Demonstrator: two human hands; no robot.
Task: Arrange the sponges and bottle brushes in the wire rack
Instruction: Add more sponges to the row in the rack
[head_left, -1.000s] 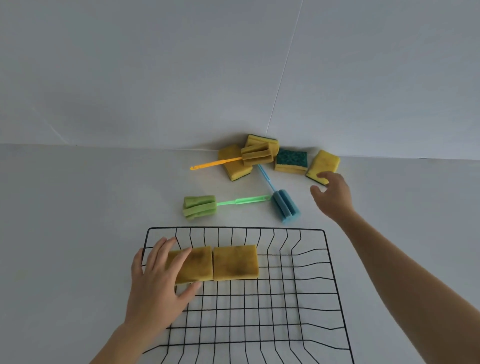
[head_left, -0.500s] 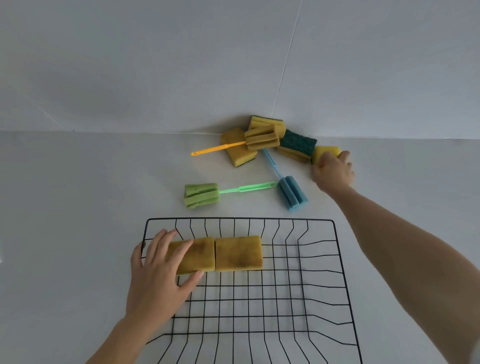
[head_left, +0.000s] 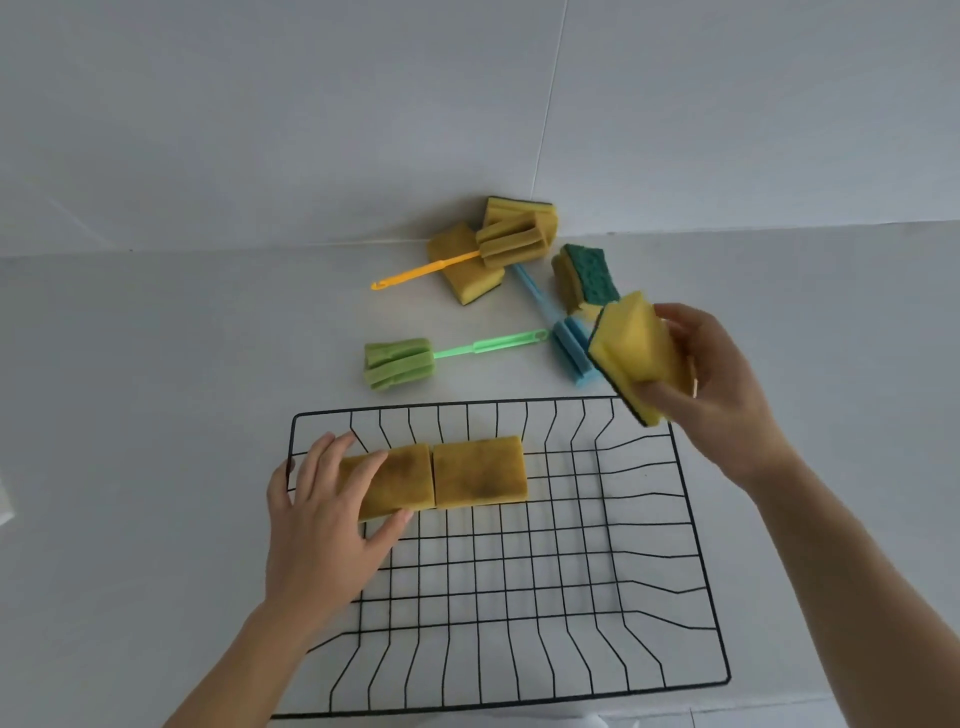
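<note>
A black wire rack (head_left: 696, 545) lies on the white counter. Two yellow sponges sit side by side at its far left: my left hand (head_left: 322, 519) rests flat on the left sponge (head_left: 400, 480), beside the right sponge (head_left: 480, 470). My right hand (head_left: 722, 384) holds a yellow sponge with a dark scrub side (head_left: 631, 356) in the air above the rack's far right corner. Behind the rack lie a green bottle brush (head_left: 400, 362), a blue bottle brush (head_left: 569, 353) and an orange bottle brush (head_left: 511, 244).
More sponges lie by the wall: a yellow one (head_left: 462, 273) under the orange brush, another (head_left: 519, 210) behind its head, and a green-topped one (head_left: 589, 275). The white wall (head_left: 467, 104) rises just behind them.
My right hand closed on the rightmost sponge by the wall and lifted it back toward the rack's far right corner. The green-topped sponge got shifted. My left hand stayed on the left sponge.
</note>
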